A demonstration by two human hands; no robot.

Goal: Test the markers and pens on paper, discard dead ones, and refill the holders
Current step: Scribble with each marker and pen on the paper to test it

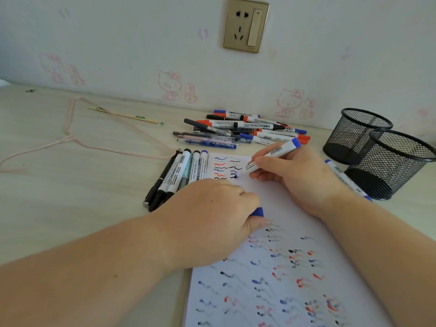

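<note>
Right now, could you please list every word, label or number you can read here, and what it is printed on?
"WHITEBOARD": on the black-capped marker atop the pile.
Barcode, digits too small to read: on the blue marker gripped by the right hand.
Print on the sorted markers beside the paper: too blurred.

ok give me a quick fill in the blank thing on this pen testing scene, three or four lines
1. The right hand holds a marker whose end plug is ____ in colour.
2. The left hand grips a blue ____ while resting on the paper.
3. The number of mesh holders standing at the right is ____.
4. The tested pens in the row lie to the ____ of the paper.

Missing words: blue; cap; two; left
</note>
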